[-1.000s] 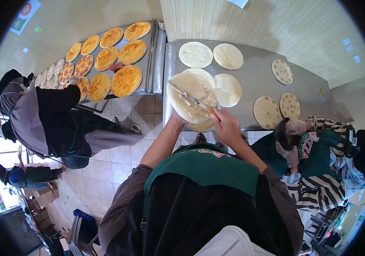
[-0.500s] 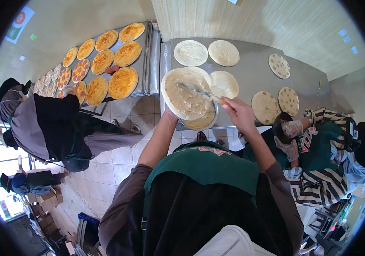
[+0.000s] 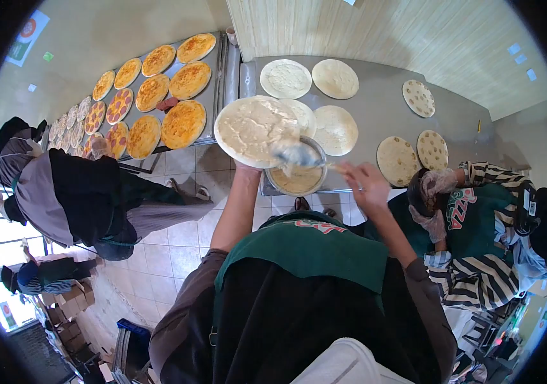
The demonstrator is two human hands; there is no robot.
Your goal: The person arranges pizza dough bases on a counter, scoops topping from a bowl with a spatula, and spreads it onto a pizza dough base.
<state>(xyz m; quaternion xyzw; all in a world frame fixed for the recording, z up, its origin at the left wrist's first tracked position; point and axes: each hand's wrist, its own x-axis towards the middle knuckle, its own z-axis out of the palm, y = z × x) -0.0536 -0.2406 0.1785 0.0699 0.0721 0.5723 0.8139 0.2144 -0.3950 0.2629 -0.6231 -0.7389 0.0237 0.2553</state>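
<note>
My left hand (image 3: 246,169) supports a round pizza base (image 3: 235,137) from below, its fingers mostly hidden underneath. Pale creamy sauce covers most of the base's top. In my right hand (image 3: 366,185) is the handle of a spatula (image 3: 296,155), smeared by motion, its blade at the base's right edge. Just below the blade stands a round metal bowl (image 3: 273,184) holding more of the pale sauce. Behind the bowl, plain pizza bases (image 3: 335,130) lie on the metal table.
Baked cheese pizzas (image 3: 184,125) and pepperoni-topped ones cover the left table (image 3: 221,96). Topped bases (image 3: 397,161) lie on the right of my table (image 3: 376,89). A co-worker (image 3: 472,217) in clear gloves holds a dark bowl at right; another person (image 3: 88,192) stands at left.
The pizza base has moved left in my left hand, uncovering more of the bowl. My right hand has drawn the spatula off the middle of the base, down toward the bowl.
</note>
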